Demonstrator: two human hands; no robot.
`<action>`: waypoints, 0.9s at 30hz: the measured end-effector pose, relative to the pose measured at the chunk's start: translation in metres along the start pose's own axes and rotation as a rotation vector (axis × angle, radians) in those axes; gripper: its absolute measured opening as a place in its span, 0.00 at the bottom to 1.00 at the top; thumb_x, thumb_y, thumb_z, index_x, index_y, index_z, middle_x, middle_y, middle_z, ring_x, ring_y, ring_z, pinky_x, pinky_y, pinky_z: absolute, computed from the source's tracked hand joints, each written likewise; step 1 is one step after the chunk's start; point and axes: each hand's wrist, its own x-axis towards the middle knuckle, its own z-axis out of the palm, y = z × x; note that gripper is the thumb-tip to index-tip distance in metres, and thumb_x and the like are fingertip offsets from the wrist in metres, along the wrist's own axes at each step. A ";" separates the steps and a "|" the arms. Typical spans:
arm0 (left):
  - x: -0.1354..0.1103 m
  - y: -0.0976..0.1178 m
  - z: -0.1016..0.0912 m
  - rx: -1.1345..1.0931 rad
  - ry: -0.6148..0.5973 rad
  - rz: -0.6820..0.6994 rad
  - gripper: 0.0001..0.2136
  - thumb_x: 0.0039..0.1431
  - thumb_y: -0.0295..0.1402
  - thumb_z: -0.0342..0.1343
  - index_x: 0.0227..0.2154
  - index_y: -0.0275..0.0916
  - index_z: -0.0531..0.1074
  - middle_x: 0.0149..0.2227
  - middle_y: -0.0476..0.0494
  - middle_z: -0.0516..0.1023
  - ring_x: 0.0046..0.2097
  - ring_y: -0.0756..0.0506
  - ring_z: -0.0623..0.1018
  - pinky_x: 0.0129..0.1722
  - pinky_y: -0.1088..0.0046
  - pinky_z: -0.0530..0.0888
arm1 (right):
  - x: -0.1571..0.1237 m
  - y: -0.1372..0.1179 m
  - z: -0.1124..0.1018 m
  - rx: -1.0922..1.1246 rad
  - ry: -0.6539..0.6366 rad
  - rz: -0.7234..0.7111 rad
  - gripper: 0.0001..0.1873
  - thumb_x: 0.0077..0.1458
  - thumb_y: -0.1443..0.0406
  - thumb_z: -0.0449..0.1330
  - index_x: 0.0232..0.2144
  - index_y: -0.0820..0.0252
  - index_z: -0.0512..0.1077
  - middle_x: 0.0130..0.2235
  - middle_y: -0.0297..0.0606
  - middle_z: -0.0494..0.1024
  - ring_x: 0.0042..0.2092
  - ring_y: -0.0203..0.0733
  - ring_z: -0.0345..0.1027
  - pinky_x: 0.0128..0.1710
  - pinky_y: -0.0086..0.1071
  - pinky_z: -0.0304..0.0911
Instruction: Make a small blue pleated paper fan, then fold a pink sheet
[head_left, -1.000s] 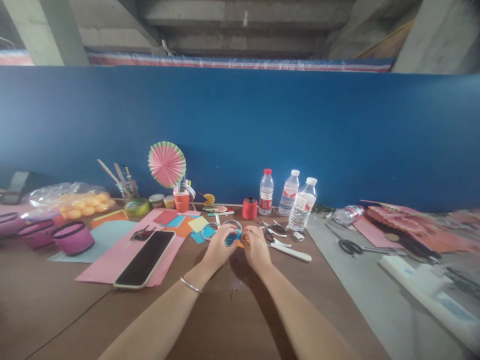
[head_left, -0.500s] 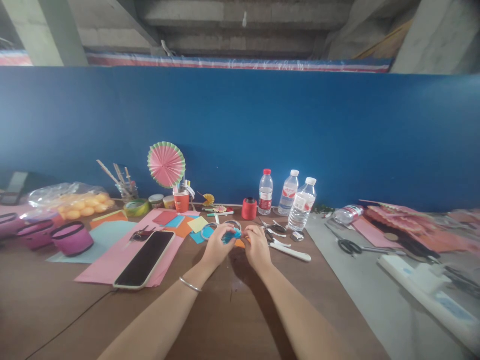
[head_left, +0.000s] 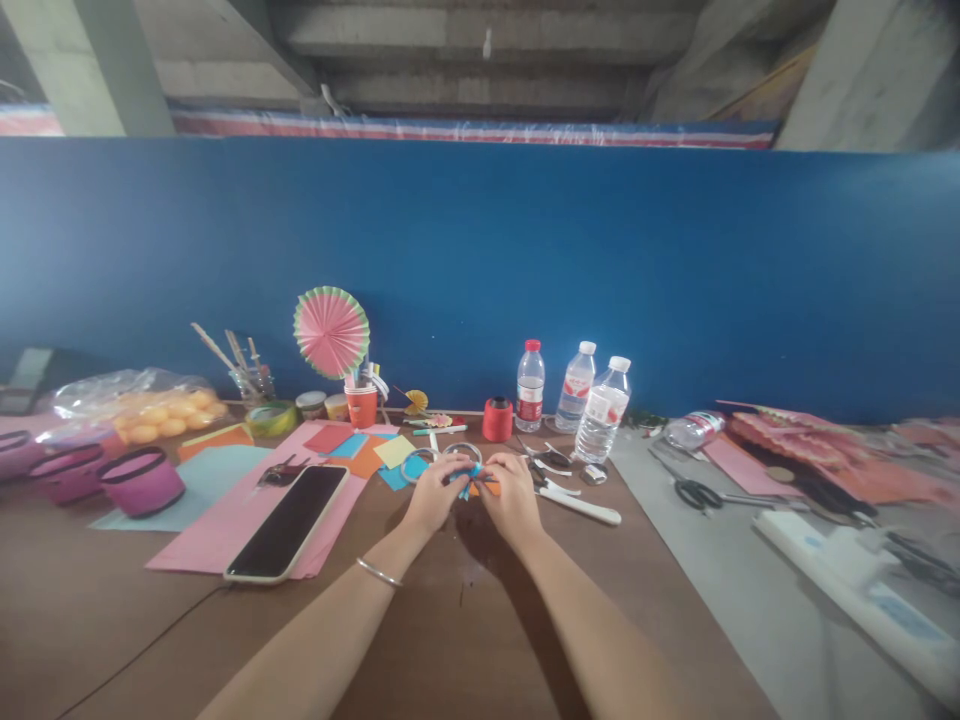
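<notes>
My left hand and my right hand meet over the middle of the brown table. Between their pinched fingertips is a small piece of folded blue paper, partly covered by the fingers. Just behind the hands lie scissors with pale ring handles, their other parts hidden. A patch of orange paper shows under the right fingers. Beside the left hand are small squares of coloured paper, a yellow one among them. A white-handled tool rests to the right of the right hand.
A phone lies on pink paper at left. Behind stand a red thread spool, a red-capped bottle and two white-capped bottles. At right are black scissors and a white power strip. Pink baskets stand far left.
The fingers have shifted slightly around the blue paper, which now shows more upright, with ends hanging below the fingertips. Both hands stay in nearly the same place.
</notes>
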 end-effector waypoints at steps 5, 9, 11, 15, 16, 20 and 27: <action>-0.001 0.003 0.002 -0.008 -0.014 0.024 0.10 0.48 0.30 0.55 0.34 0.42 0.76 0.43 0.43 0.74 0.48 0.42 0.70 0.51 0.60 0.64 | 0.000 -0.001 0.000 -0.048 -0.008 -0.007 0.04 0.50 0.67 0.55 0.25 0.60 0.68 0.36 0.38 0.69 0.41 0.43 0.59 0.41 0.34 0.53; -0.002 0.004 0.002 -0.033 -0.032 0.059 0.11 0.47 0.29 0.56 0.36 0.43 0.75 0.44 0.43 0.73 0.49 0.43 0.69 0.52 0.61 0.63 | -0.001 -0.004 -0.001 -0.080 0.010 0.019 0.04 0.50 0.66 0.55 0.26 0.59 0.68 0.37 0.37 0.69 0.41 0.43 0.58 0.41 0.35 0.52; -0.002 0.002 0.002 -0.044 -0.017 0.060 0.11 0.47 0.29 0.56 0.36 0.43 0.75 0.44 0.43 0.73 0.49 0.43 0.69 0.51 0.61 0.63 | -0.001 -0.005 -0.002 -0.072 0.021 0.028 0.04 0.51 0.65 0.54 0.27 0.59 0.68 0.37 0.37 0.69 0.41 0.43 0.58 0.41 0.35 0.52; -0.001 -0.004 0.001 -0.068 0.061 0.037 0.10 0.46 0.27 0.55 0.34 0.42 0.74 0.44 0.43 0.72 0.49 0.43 0.69 0.50 0.60 0.64 | -0.002 -0.002 -0.002 -0.025 0.051 0.050 0.05 0.50 0.66 0.55 0.31 0.59 0.69 0.36 0.38 0.69 0.41 0.43 0.59 0.41 0.35 0.54; 0.000 -0.006 0.001 -0.078 0.080 0.030 0.10 0.46 0.27 0.55 0.34 0.41 0.74 0.44 0.43 0.72 0.50 0.43 0.69 0.51 0.61 0.64 | -0.002 0.000 -0.001 -0.007 0.055 0.059 0.05 0.50 0.66 0.55 0.31 0.59 0.69 0.36 0.38 0.69 0.41 0.44 0.60 0.41 0.35 0.54; 0.001 -0.012 0.002 -0.130 0.126 -0.021 0.13 0.45 0.26 0.55 0.37 0.40 0.71 0.44 0.42 0.72 0.47 0.43 0.71 0.49 0.62 0.66 | -0.002 0.004 0.002 0.067 0.049 0.077 0.05 0.50 0.68 0.54 0.31 0.59 0.69 0.35 0.39 0.70 0.39 0.43 0.61 0.41 0.34 0.56; 0.001 -0.010 0.006 -0.245 0.136 -0.113 0.22 0.45 0.30 0.57 0.45 0.37 0.63 0.44 0.41 0.72 0.46 0.44 0.72 0.45 0.65 0.69 | -0.003 0.005 0.003 0.082 0.065 0.095 0.04 0.51 0.69 0.52 0.28 0.60 0.67 0.31 0.38 0.70 0.37 0.42 0.62 0.38 0.33 0.57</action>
